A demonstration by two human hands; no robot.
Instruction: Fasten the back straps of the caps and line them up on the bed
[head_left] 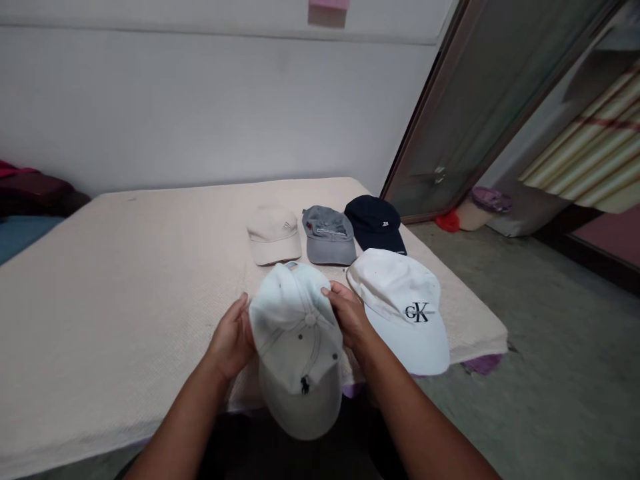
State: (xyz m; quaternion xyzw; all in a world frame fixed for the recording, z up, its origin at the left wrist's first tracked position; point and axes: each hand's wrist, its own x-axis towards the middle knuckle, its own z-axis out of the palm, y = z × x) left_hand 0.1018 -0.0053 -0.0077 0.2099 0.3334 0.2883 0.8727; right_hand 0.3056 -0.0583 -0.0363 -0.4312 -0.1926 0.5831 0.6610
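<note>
Both my hands hold a pale cream cap [297,347] over the near edge of the bed, its brim pointing toward me. My left hand [233,337] grips its left side, fingers curled behind the crown. My right hand [347,313] clasps the right side with the thumb on top. A small dark logo shows near the brim. Just to the right lies a white cap [403,307] with black letters, close to my right wrist.
Three more caps lie in a row farther back: a beige cap [274,233], a grey cap [327,233] and a navy cap [374,223]. The bed [125,280] has a cream cover. A glass door [480,100] leans at right; bare floor lies beside the bed.
</note>
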